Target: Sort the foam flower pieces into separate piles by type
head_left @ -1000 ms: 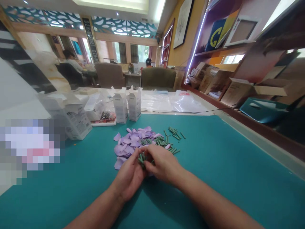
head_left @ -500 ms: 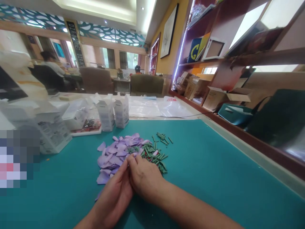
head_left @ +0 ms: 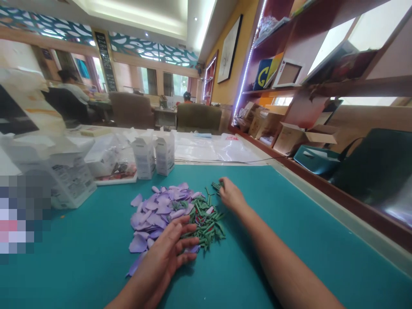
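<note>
Light purple petals (head_left: pixel 157 206) lie in a heap on the green mat (head_left: pixel 289 240). Against their right side is a pile of green stems and leaves (head_left: pixel 209 223) with some red bits. My left hand (head_left: pixel 172 253) is beside the front of both heaps, fingers spread, holding nothing. Farther back, my right hand (head_left: pixel 230 193) is at a small bunch of loose green stems (head_left: pixel 216 186); its fingers are bent over them and partly hide them. Whether it grips any stem cannot be made out.
Two white cartons (head_left: pixel 144 156) (head_left: pixel 165 153) stand behind the petals. To their left are a tray (head_left: pixel 117 182) with plastic bags and a large clear box (head_left: pixel 69 184). Shelves with cardboard boxes (head_left: pixel 288 139) line the right. Two people sit in the background.
My hands were together in front of the heaps and have parted. The right one moved away to the small stem bunch; the left one opened. More of the green pile shows.
</note>
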`<move>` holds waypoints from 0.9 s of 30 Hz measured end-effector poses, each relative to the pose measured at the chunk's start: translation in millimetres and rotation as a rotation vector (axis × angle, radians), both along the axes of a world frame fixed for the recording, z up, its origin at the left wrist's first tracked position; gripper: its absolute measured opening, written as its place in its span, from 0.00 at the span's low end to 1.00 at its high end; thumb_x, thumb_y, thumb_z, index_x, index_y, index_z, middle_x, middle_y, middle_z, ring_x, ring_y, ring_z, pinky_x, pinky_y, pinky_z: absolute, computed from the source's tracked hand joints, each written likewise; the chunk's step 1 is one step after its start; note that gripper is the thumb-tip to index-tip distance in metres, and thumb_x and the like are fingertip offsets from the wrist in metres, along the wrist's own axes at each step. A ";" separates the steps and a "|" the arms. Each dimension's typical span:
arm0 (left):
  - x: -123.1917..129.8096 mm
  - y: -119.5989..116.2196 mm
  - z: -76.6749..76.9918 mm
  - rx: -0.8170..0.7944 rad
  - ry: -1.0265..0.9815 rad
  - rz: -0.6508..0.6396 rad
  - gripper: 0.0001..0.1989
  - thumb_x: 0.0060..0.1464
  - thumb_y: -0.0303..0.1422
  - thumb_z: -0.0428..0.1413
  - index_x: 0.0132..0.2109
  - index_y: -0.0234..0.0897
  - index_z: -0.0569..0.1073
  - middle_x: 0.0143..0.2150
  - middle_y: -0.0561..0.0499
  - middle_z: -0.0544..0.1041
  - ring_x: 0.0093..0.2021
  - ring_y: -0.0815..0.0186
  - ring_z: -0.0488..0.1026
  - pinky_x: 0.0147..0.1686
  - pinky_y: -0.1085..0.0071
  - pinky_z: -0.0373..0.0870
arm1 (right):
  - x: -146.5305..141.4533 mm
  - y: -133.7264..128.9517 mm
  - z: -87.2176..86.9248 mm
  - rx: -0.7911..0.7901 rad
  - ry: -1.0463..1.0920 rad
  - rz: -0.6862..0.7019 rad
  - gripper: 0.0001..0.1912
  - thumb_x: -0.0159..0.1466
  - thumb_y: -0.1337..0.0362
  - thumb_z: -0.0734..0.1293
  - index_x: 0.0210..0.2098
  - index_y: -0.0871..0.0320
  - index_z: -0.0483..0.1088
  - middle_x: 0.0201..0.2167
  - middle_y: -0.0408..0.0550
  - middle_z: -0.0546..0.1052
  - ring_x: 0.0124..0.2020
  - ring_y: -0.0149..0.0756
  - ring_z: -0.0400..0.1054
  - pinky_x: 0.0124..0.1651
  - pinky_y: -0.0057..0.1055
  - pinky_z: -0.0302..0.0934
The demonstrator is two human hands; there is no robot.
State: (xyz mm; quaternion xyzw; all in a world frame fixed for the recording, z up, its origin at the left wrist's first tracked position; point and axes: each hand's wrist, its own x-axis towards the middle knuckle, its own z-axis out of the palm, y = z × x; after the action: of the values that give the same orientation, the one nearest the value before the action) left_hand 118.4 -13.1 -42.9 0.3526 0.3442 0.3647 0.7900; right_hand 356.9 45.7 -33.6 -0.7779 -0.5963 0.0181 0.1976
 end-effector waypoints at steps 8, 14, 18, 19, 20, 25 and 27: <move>2.5 4.2 -6.9 0.020 0.086 -0.026 0.12 0.50 0.39 0.60 0.36 0.35 0.73 0.28 0.52 0.75 0.24 0.73 0.69 0.25 0.78 0.63 | 50.1 17.2 -34.7 -0.076 -0.080 -0.084 0.18 0.66 0.68 0.53 0.52 0.62 0.65 0.48 0.59 0.72 0.47 0.41 0.66 0.45 0.32 0.56; 3.9 1.0 -3.9 0.018 0.117 -0.058 0.11 0.51 0.39 0.59 0.33 0.34 0.72 0.26 0.52 0.74 0.23 0.73 0.68 0.23 0.78 0.61 | 53.7 25.9 -40.1 -0.047 -0.114 -0.072 0.20 0.68 0.62 0.53 0.53 0.60 0.67 0.47 0.58 0.70 0.46 0.41 0.65 0.47 0.33 0.55; 4.7 1.5 -6.8 0.027 0.132 -0.077 0.13 0.50 0.41 0.60 0.32 0.35 0.72 0.25 0.52 0.74 0.22 0.73 0.67 0.22 0.78 0.60 | 52.5 31.0 -41.7 0.008 -0.121 -0.045 0.21 0.67 0.55 0.55 0.55 0.56 0.67 0.51 0.56 0.68 0.50 0.43 0.61 0.50 0.35 0.53; 4.8 1.7 -7.8 0.030 0.132 -0.079 0.13 0.49 0.41 0.60 0.32 0.35 0.72 0.25 0.52 0.73 0.22 0.72 0.67 0.22 0.78 0.59 | 51.8 33.1 -43.0 0.024 -0.114 -0.014 0.22 0.67 0.54 0.55 0.56 0.54 0.66 0.53 0.55 0.67 0.52 0.44 0.60 0.51 0.36 0.53; 4.7 2.1 -8.7 0.032 0.131 -0.080 0.13 0.49 0.42 0.60 0.32 0.35 0.72 0.25 0.52 0.73 0.22 0.73 0.67 0.22 0.78 0.59 | 51.2 35.7 -44.8 0.037 -0.106 0.030 0.23 0.66 0.53 0.56 0.57 0.53 0.64 0.55 0.54 0.66 0.53 0.45 0.59 0.52 0.37 0.53; 3.5 3.9 -12.9 0.034 0.133 -0.093 0.15 0.49 0.44 0.59 0.33 0.35 0.72 0.25 0.53 0.74 0.23 0.73 0.67 0.23 0.78 0.59 | 54.1 53.2 -57.5 0.027 -0.104 0.267 0.23 0.63 0.59 0.61 0.58 0.48 0.64 0.57 0.51 0.66 0.57 0.44 0.57 0.57 0.41 0.51; 3.4 4.6 -14.4 0.041 0.137 -0.103 0.15 0.49 0.45 0.59 0.33 0.35 0.71 0.26 0.53 0.74 0.23 0.73 0.67 0.24 0.78 0.59 | 58.1 59.2 -61.6 0.022 -0.105 0.314 0.20 0.63 0.61 0.62 0.55 0.48 0.68 0.56 0.50 0.68 0.57 0.44 0.59 0.57 0.42 0.52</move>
State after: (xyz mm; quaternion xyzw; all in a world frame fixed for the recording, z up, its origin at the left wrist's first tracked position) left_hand 121.8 -8.5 -57.2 0.4101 0.3715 0.3056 0.7749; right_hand 415.0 104.9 -95.1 -0.6726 -0.7203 0.0014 0.1694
